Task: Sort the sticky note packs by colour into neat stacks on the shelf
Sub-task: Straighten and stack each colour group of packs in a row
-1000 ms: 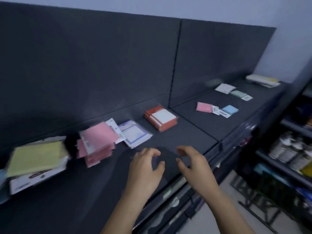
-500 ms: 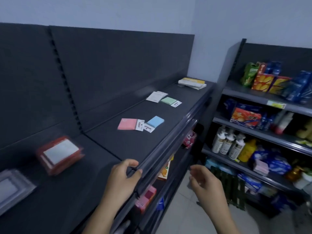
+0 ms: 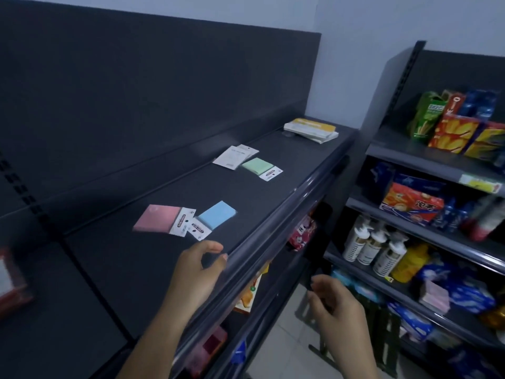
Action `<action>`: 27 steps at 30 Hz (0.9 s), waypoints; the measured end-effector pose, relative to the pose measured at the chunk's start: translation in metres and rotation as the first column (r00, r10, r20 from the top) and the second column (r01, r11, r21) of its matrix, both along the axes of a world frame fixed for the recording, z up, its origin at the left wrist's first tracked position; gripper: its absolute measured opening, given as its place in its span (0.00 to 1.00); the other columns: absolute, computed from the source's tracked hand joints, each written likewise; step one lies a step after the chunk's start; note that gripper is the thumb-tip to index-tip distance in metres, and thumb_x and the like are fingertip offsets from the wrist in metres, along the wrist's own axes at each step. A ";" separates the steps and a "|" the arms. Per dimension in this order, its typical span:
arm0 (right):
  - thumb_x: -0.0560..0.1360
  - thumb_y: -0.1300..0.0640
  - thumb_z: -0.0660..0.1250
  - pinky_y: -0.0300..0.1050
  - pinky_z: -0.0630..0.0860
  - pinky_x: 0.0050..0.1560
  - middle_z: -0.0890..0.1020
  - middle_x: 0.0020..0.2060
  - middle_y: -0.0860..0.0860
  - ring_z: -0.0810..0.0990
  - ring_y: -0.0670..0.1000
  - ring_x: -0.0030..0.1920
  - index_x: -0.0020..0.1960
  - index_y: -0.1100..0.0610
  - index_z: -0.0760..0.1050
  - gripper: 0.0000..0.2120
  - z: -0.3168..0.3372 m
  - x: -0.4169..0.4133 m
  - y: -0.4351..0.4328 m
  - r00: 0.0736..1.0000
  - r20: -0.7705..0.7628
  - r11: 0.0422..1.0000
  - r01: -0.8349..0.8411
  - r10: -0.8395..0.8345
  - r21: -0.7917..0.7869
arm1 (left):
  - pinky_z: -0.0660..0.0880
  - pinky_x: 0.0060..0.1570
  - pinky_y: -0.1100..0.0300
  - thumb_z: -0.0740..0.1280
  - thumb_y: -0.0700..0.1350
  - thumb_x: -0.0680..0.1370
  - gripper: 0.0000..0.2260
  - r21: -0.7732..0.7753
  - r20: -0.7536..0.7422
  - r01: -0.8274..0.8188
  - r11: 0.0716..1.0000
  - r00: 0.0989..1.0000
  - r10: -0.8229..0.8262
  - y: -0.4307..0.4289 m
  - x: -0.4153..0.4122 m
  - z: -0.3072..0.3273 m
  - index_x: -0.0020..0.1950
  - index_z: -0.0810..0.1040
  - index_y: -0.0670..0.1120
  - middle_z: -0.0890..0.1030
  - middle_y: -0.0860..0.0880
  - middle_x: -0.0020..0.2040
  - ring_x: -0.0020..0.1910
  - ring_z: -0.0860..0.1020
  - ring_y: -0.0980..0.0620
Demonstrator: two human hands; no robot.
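Note:
On the dark shelf (image 3: pixel 273 192) lie a pink sticky note pack (image 3: pixel 159 218) and a blue pack (image 3: pixel 217 214) side by side, their white header cards touching. Farther back sit a green pack (image 3: pixel 258 165), a white pack (image 3: pixel 235 156) and a yellow-topped stack (image 3: pixel 311 127) at the far end. A red pack (image 3: pixel 11 280) shows at the left edge, blurred. My left hand (image 3: pixel 196 274) hovers over the shelf's front lip just short of the blue pack, fingers loosely curled, holding nothing. My right hand (image 3: pixel 336 310) hangs off the shelf in the aisle, fingers curled, empty.
Lower shelves under the front lip hold coloured packets (image 3: pixel 300 231). A second rack on the right carries snack boxes (image 3: pixel 453 132), white pump bottles (image 3: pixel 374 247) and blue packs (image 3: pixel 470 291). Tiled floor (image 3: pixel 284 348) lies between the two racks.
The view has swung right along the shelf, leaving the yellow and pink piles behind. My left hand has moved toward the blue and pink packs; my right hand dropped off the shelf edge.

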State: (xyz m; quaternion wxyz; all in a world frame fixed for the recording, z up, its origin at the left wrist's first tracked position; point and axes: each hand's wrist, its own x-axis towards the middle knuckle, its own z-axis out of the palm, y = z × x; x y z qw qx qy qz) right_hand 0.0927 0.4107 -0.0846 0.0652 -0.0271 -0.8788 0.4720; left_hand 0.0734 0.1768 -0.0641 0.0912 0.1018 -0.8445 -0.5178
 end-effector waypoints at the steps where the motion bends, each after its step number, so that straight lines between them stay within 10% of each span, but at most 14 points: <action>1: 0.73 0.62 0.69 0.33 0.71 0.47 0.79 0.44 0.42 0.77 0.38 0.45 0.48 0.47 0.74 0.11 0.000 -0.018 0.003 1.000 -0.012 1.000 -0.015 0.015 0.017 | 0.65 0.46 0.70 0.67 0.45 0.76 0.07 0.011 -0.005 -0.003 1.000 1.000 0.003 0.003 -0.016 -0.001 0.53 0.77 0.52 0.77 0.57 0.53 0.54 0.73 0.63; 12: 0.75 0.60 0.66 0.25 0.70 0.43 0.80 0.46 0.43 0.78 0.40 0.46 0.53 0.51 0.76 0.08 0.027 -0.217 0.013 0.986 -0.052 0.986 -0.158 0.161 0.058 | 0.69 0.56 0.62 0.69 0.47 0.74 0.15 -0.011 0.072 -0.075 0.997 0.995 0.076 0.011 -0.204 0.025 0.60 0.74 0.48 0.75 0.51 0.60 0.59 0.72 0.54; 19: 0.73 0.62 0.68 0.39 0.71 0.56 0.79 0.48 0.46 0.77 0.47 0.52 0.57 0.55 0.76 0.13 0.020 -0.314 0.012 0.970 -0.043 0.963 -0.233 0.241 0.134 | 0.65 0.66 0.50 0.69 0.51 0.74 0.28 -0.271 0.260 -0.125 0.954 0.945 0.198 0.005 -0.284 0.002 0.70 0.65 0.45 0.70 0.47 0.69 0.68 0.68 0.46; 27: 0.75 0.58 0.65 0.33 0.64 0.60 0.76 0.62 0.48 0.70 0.48 0.63 0.69 0.56 0.68 0.22 0.014 -0.446 -0.008 0.876 0.004 0.840 -0.464 0.483 0.283 | 0.65 0.56 0.61 0.69 0.46 0.75 0.26 0.092 0.283 -0.418 0.904 0.881 0.378 0.013 -0.357 -0.018 0.70 0.64 0.46 0.70 0.47 0.68 0.64 0.69 0.50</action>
